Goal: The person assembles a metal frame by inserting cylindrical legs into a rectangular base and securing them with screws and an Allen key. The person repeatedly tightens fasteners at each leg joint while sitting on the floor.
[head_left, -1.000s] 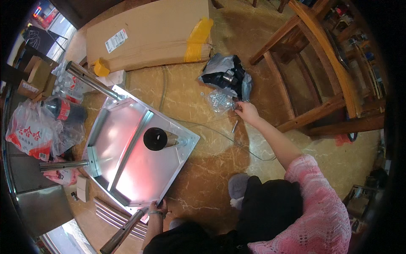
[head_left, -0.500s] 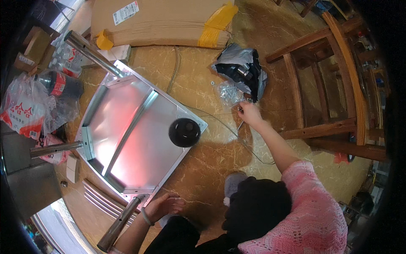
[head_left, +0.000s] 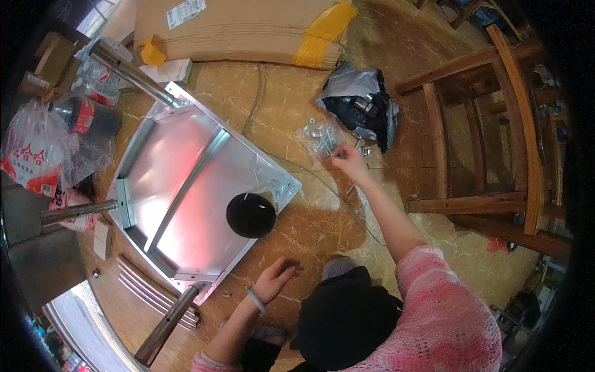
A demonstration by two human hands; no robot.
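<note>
My right hand [head_left: 348, 160] reaches to a clear plastic bag of bolts [head_left: 324, 139] on the floor. Its fingers are pinched together at the bag's edge, and whatever sits in them is too small to tell. My left hand [head_left: 277, 280] hovers over the floor with fingers loosely stretched and nothing in them. Left of it lies an upturned shiny metal panel [head_left: 180, 198] with a crossbar [head_left: 189, 186] and tubular metal legs at its corners. One leg [head_left: 170, 322] points toward me. The leg at the right corner stands upright, showing its round black end [head_left: 251, 215].
A grey and black plastic pouch [head_left: 359, 102] with metal fittings lies beyond the bag. A large cardboard box [head_left: 242, 31] spans the back. Wooden chair frames [head_left: 440, 142] stand at right. Loose metal tubes [head_left: 155, 294] and plastic-wrapped bottles [head_left: 87, 124] are at left.
My right hand has shifted slightly left and onto the bag of bolts. My left hand has come away from the panel's near corner, moving right. The view has shifted a little.
</note>
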